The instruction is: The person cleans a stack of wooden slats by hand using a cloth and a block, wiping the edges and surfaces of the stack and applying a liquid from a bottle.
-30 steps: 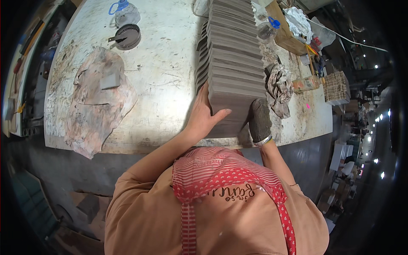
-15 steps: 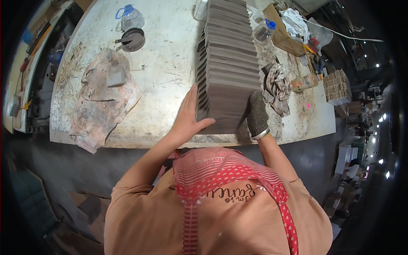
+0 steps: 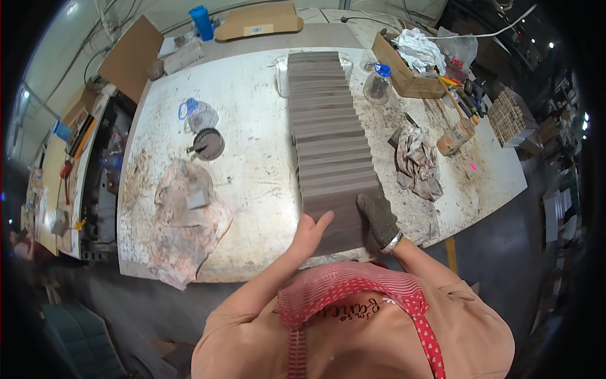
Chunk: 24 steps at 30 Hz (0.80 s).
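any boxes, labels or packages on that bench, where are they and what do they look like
Flat cardboard box: far edge of the bench, brown, with a small white label.
Open cardboard box: far right, brown, holding white crumpled rags.
Cardboard sheet: far left corner, plain brown, leaning.

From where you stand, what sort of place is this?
Probably a workshop or small factory. A stained, scuffed white worktable carries a long row of overlapping grey-brown slabs, which both hands touch at the near end, the right hand in a dark work glove. Dirty rags and an open wooden box of supplies lie nearby.
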Tool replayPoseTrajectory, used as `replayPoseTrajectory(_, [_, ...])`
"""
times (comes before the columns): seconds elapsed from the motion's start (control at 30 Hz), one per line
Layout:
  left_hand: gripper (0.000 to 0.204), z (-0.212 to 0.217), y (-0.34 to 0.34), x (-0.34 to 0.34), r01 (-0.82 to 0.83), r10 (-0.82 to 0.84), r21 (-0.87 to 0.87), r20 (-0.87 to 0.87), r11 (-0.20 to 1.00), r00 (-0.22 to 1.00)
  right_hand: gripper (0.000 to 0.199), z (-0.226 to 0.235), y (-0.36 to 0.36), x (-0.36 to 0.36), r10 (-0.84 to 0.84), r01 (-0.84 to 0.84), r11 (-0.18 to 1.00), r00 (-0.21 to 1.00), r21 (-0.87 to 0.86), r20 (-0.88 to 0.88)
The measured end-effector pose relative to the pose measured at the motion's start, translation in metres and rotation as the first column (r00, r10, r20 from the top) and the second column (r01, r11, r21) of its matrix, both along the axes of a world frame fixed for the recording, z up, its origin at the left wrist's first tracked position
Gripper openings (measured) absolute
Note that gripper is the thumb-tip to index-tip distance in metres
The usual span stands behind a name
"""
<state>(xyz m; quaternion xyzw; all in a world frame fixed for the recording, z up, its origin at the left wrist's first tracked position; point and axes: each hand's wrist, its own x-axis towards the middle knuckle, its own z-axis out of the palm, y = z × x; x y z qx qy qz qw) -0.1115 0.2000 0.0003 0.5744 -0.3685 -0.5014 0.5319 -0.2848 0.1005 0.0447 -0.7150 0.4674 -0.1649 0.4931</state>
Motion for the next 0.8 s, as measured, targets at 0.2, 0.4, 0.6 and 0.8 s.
replayPoseTrajectory(0.2, [0.066,0.006,-0.025,0.051,-0.266,0.222,-0.150,-0.258,0.952,0.940,0.078,-0.001,-0.057,0.008,-0.419,0.088,0.880,0.609,0.467,0.674])
replayPoseTrajectory(0.4, [0.071,0.044,-0.116,0.065,-0.210,0.273,0.182,-0.470,0.961,0.839,0.072,-0.006,-0.123,0.062,-0.458,0.097,0.808,0.725,0.581,0.515])
replayPoseTrajectory(0.6, [0.069,0.003,-0.101,0.067,-0.083,0.171,0.170,-0.609,0.982,0.775,0.068,-0.016,-0.119,0.076,-0.469,-0.051,0.700,0.719,0.712,0.513])
replayPoseTrajectory(0.8, [0.072,0.032,-0.166,0.137,-0.395,0.398,-0.207,-0.031,0.895,0.917,0.062,-0.056,-0.181,0.076,-0.311,0.187,0.947,0.734,0.261,0.604])
